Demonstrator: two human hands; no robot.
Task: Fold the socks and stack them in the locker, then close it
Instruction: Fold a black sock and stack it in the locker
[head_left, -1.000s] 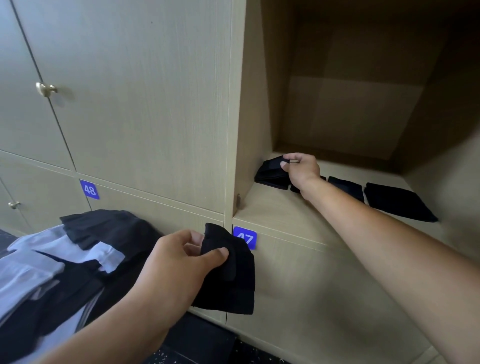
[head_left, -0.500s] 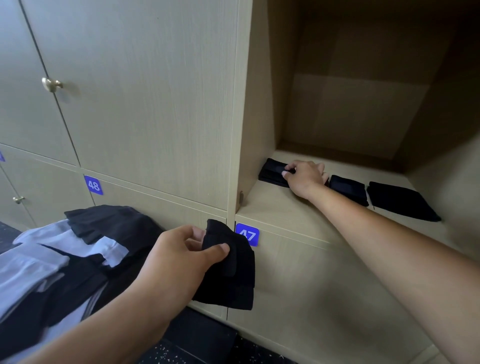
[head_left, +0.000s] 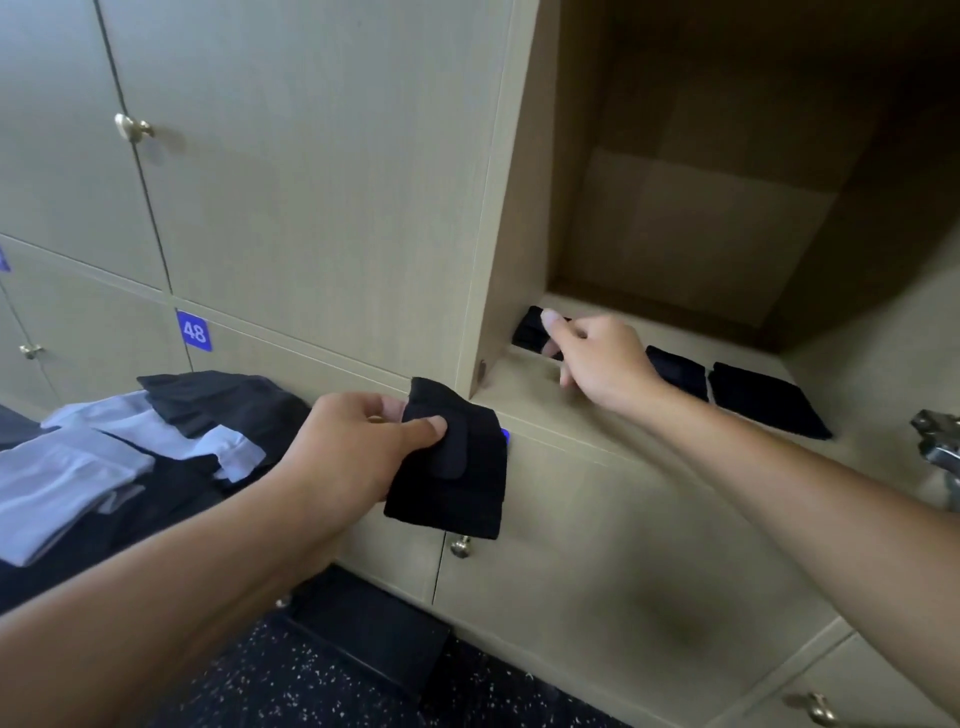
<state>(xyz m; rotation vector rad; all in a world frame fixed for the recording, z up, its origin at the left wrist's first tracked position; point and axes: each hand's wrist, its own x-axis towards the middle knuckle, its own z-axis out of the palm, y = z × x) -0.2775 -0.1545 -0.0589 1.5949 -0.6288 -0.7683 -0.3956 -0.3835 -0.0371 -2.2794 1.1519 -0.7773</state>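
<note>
From the head camera, looking down along both arms, the left hand (head_left: 358, 452) pinches a folded black sock (head_left: 452, 462) between thumb and fingers, holding it just below the lip of the open locker (head_left: 524, 208). It hangs in front of the blue number tag, at about seven o'clock from the other hand. Holding it this way keeps the fold from springing open, I think, and keeps the sock ready to go in next.

The right hand (head_left: 602, 364) reaches over the locker shelf (head_left: 524, 410). Its fingers are loosely curled at the near edge of a folded black sock (head_left: 527, 332) tucked into the far left corner; whether they grip it or only nudge it, I cannot tell. Tucking it against the side wall would leave room for a neat row.

At about three o'clock from that hand lie two more folded black socks, a smaller one (head_left: 675, 371) and a larger one (head_left: 763, 400), just beside each other, flat on the shelf. They lie in a row rather than a pile, so the stacking looks only partly done.

At nine o'clock from the left hand a heap of unfolded socks (head_left: 130, 447), white and black, waits, so plenty of work remains. The locker's door is out of view.
</note>
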